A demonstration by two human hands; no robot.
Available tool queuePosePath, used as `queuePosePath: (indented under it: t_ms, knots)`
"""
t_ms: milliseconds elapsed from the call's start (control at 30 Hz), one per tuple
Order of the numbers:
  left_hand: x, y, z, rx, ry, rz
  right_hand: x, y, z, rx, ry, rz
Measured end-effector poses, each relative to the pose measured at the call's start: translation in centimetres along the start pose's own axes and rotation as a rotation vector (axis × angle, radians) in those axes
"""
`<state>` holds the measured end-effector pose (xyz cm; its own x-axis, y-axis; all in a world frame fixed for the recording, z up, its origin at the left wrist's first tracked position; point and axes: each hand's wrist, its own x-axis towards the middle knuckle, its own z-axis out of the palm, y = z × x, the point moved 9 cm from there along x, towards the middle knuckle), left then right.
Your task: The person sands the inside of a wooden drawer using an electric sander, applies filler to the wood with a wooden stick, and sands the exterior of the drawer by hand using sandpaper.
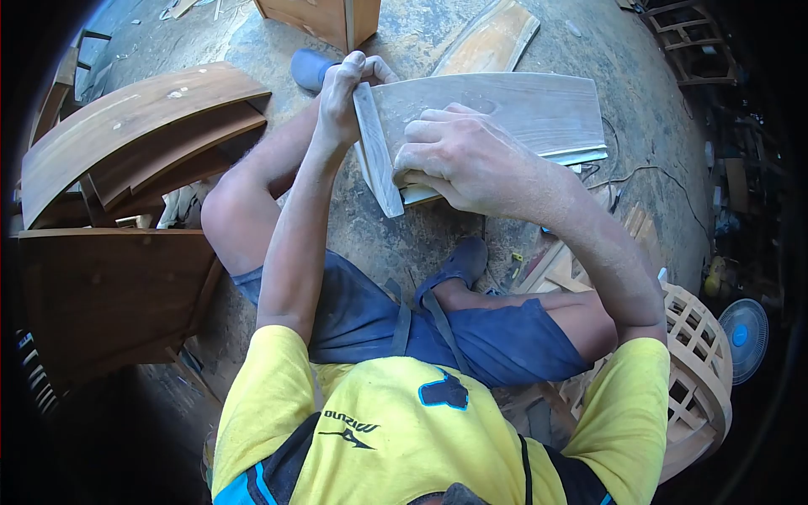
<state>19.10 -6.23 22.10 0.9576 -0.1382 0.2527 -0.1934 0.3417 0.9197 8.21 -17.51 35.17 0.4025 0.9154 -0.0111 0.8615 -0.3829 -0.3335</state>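
Note:
A pale, dusty wooden drawer (547, 105) is held up in front of me, its narrow end board (376, 151) turned toward the left. My left hand (343, 93) is closed around the upper end of that board, with the thumb on top. Bent over the drawer near the same board is my right hand (463, 160). Its fingers are curled and pressed together against the wood at the lower edge. Whatever those fingers may hold is hidden behind them. Both hands are covered in light dust.
A curved brown wooden cabinet (143, 105) stands to the left. Another wooden piece (328, 21) and a flat board (488, 42) lie ahead. At right are a lattice wooden frame (699, 337), a blue fan (744, 337), a cable (652, 168) and wood strips (572, 261).

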Motion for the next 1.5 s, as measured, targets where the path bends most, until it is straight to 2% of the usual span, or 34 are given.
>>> queuePosePath:
  t_ms: [67, 133, 167, 233, 267, 367, 433, 500, 700, 767, 800, 833, 867, 900, 1033, 1100, 1233, 1300, 1367, 1433, 1467, 1500]
  knots:
    - [0.0, 0.5, 0.1, 0.052, -0.009, -0.008, -1.1, -0.2, -0.5, -0.010, 0.066, -0.020]
    - [-0.1, 0.9, 0.2, 0.092, -0.005, -0.003, -2.7, 1.3, -0.8, -0.222, -0.078, 0.094]
    - [0.0, 1.1, 0.1, 0.115, -0.004, 0.003, -2.6, 1.4, -0.8, -0.227, -0.083, 0.088]
    - [0.1, 1.2, 0.3, 0.142, -0.019, 0.010, -2.6, 0.9, -1.1, -0.143, 0.047, 0.062]
    - [-0.1, 0.6, 0.3, 0.059, -0.013, -0.013, -1.7, -0.4, -0.7, -0.103, 0.129, 0.013]
    - [-0.5, 0.8, 0.5, -0.032, 0.010, -0.016, -1.7, -1.2, -0.1, -0.047, 0.193, -0.057]
    - [-0.5, 1.0, 1.1, 0.101, -0.063, -0.024, -2.8, -0.9, -0.8, -0.076, 0.153, -0.057]
    - [-0.6, 0.6, 1.0, 0.043, -0.035, -0.028, -3.5, -0.1, -1.2, -0.198, 0.109, 0.041]
    - [-0.7, 0.6, 0.6, -0.012, 0.019, -0.039, -0.3, -1.2, -0.3, -0.103, 0.226, -0.110]
    - [-0.2, 2.2, 1.3, 0.177, -0.045, 0.105, 0.1, 0.0, -1.9, -0.255, 0.359, -0.013]
    - [-0.7, 1.4, 1.2, 0.071, -0.012, 0.015, 0.3, 0.5, -1.7, -0.230, 0.332, 0.024]
    - [-0.4, 0.9, 1.0, 0.074, -0.003, 0.017, 0.2, 0.0, -1.8, -0.228, 0.330, 0.014]
    - [-0.2, 1.2, 0.8, 0.157, 0.012, 0.117, 0.1, -0.8, -1.1, -0.190, 0.230, -0.012]
    - [-0.3, 0.9, 0.4, 0.166, 0.000, 0.118, 0.1, -1.4, -0.3, -0.154, 0.127, -0.040]
    - [-0.5, 2.1, 1.1, 0.179, -0.062, 0.069, 0.1, -1.4, -0.3, -0.182, 0.047, -0.090]
    - [-0.4, 2.1, 1.0, 0.120, -0.025, 0.095, 0.6, -0.7, -1.4, -0.193, 0.203, -0.024]
    - [-0.4, 1.0, 0.6, 0.103, -0.052, 0.053, 0.2, -1.6, -0.9, -0.161, 0.119, -0.047]
    - [-0.3, 1.0, 0.7, 0.145, -0.048, 0.093, 0.4, -1.4, -0.9, -0.196, 0.067, -0.101]
    - [-0.4, 1.9, 0.9, 0.145, -0.049, 0.098, 1.1, -0.5, -0.8, -0.210, 0.089, -0.044]
    - [-0.4, 1.7, 0.6, 0.090, -0.045, 0.074, 1.1, -0.6, -1.4, -0.242, 0.236, -0.051]
    - [-0.3, 2.4, 0.7, 0.226, -0.024, 0.176, 0.7, -0.9, -1.1, -0.241, 0.210, -0.044]
    - [-0.4, 2.2, 0.6, 0.226, -0.025, 0.171, 0.2, -1.3, -1.1, -0.237, 0.210, -0.041]
